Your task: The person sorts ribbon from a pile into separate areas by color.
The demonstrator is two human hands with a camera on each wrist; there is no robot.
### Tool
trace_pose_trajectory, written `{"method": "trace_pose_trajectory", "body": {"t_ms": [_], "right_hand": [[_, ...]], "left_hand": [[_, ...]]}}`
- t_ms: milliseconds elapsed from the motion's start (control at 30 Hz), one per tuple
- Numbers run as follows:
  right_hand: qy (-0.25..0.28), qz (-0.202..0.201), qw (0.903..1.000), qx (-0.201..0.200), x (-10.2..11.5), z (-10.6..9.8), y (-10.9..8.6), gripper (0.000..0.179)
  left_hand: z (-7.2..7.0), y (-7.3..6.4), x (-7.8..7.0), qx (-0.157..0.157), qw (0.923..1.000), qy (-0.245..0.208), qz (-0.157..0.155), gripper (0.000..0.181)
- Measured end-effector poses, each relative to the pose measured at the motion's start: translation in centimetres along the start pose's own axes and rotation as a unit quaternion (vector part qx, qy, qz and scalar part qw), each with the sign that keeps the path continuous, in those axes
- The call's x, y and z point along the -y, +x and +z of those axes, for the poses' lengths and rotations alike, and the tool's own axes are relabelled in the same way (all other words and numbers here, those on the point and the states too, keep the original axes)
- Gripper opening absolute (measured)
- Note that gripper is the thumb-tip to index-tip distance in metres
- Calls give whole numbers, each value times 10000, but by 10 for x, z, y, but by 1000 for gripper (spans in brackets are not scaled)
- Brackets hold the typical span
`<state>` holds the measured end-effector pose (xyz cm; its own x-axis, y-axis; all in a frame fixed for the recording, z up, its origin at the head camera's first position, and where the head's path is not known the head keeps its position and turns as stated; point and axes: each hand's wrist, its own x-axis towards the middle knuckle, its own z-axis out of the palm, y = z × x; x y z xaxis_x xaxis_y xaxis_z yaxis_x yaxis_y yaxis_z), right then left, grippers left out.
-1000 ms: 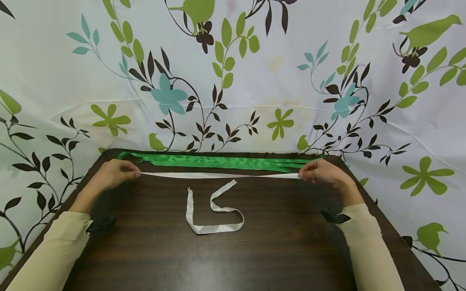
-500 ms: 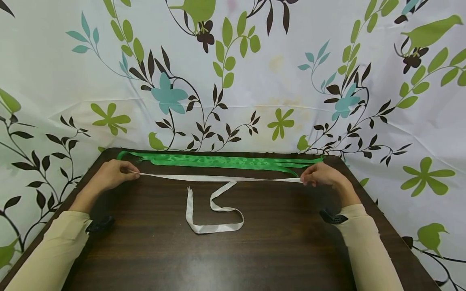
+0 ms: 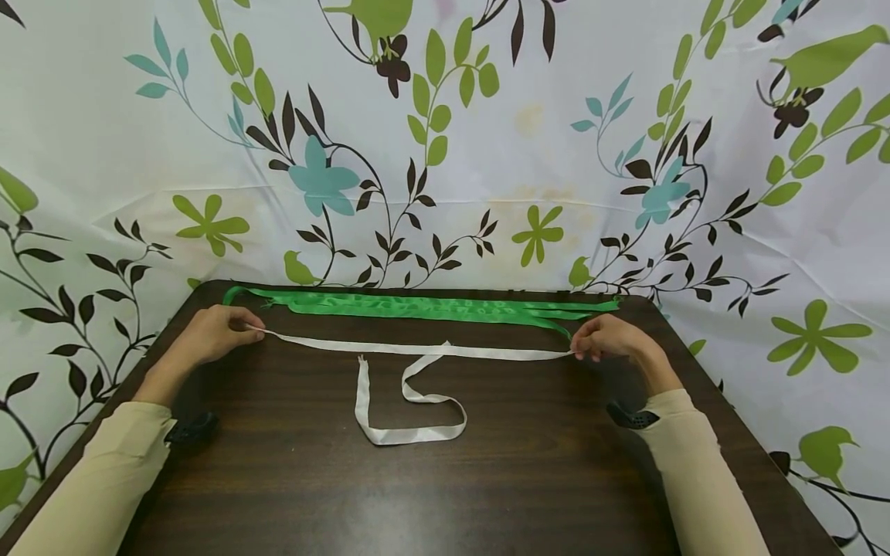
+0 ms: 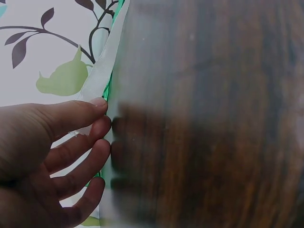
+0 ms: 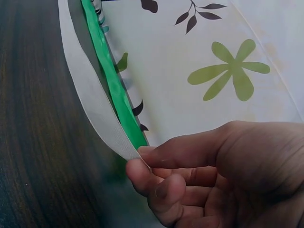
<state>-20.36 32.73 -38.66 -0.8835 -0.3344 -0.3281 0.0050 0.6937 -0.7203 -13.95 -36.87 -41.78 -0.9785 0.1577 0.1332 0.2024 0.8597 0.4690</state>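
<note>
A white ribbon (image 3: 389, 348) stretches across the far part of the table between both hands, sagging slightly. The left hand (image 3: 217, 333) pinches its left end between thumb and forefinger, as the left wrist view shows with the ribbon (image 4: 107, 59) running upward. The right hand (image 3: 616, 340) pinches the other end between thumb and forefinger; in the right wrist view the ribbon (image 5: 88, 90) curves away from the fingertips. A second white ribbon (image 3: 417, 435) lies on the table in a bent, S-like shape, its upper end meeting the held ribbon in the head view.
Several green ribbons (image 3: 417, 306) lie side by side along the back edge of the dark wooden table (image 3: 389, 502). Behind them hangs a white cloth (image 3: 487, 139) printed with leaves, flowers and birds. Each wrist carries a small black device.
The right hand has lowered slightly toward the front, and the held ribbon has gone from nearly straight to sagging closer to the second ribbon. The left hand stays almost still.
</note>
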Motion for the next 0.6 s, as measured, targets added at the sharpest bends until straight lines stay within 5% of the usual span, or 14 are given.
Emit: {"method": "trace_pose_trajectory", "body": {"t_ms": [300,600], "right_hand": [[-134,74,9997,-184,0,0,1,22],[-626,-45,9972,-414,17,-2,-10,24]], "left_hand": [[0,0,-1,23,10000,10,42,17],[-13,-2,-6,554,9984,-56,125,35]]}}
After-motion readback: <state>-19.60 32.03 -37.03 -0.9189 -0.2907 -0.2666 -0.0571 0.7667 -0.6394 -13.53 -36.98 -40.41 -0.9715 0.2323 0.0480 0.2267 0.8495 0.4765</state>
